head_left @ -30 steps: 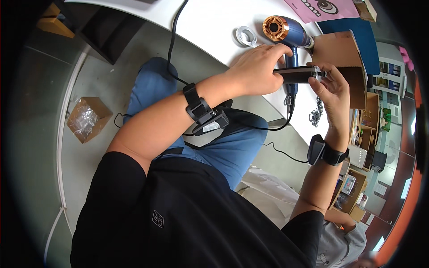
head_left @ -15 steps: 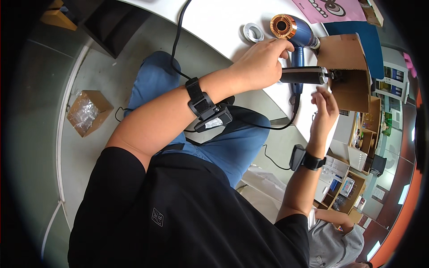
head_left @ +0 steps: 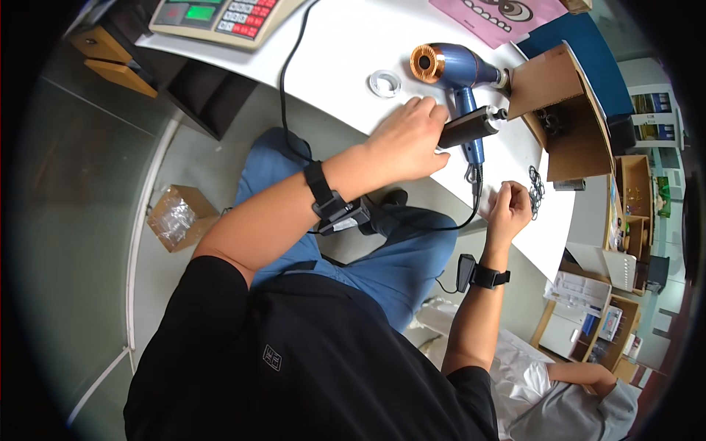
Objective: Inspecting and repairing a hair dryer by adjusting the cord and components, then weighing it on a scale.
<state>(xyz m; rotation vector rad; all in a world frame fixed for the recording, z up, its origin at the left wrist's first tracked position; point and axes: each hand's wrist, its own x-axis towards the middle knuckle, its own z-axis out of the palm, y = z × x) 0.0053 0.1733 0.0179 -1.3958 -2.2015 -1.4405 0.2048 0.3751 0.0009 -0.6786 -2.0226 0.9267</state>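
My left hand [head_left: 407,141] is closed around the near end of a black cylinder [head_left: 466,128] with a silver end and a small black knob. The cylinder is raised and tilted, its knobbed end up to the right, in front of a hair dryer handle. The blue hair dryer [head_left: 465,65] with a copper-coloured grille lies on the white table [head_left: 340,70]. My right hand [head_left: 511,211] is at the table's near edge, its fingers drawn together; whatever they may hold is hidden. Right beside it lies a coil of thin black cord [head_left: 536,194].
A tape roll [head_left: 384,84] lies left of the dryer, with an open cardboard box [head_left: 544,73] to its right. A scale [head_left: 220,20] stands at the far left. Behind are a pink printed bag [head_left: 482,23] and a blue panel [head_left: 577,48]. A person in grey [head_left: 581,411] is at the lower right.
The cylinder's knobbed end has tilted upward in my left hand. My right hand's fingers have closed, away from the cylinder's end. The view has shifted, bringing in the scale.
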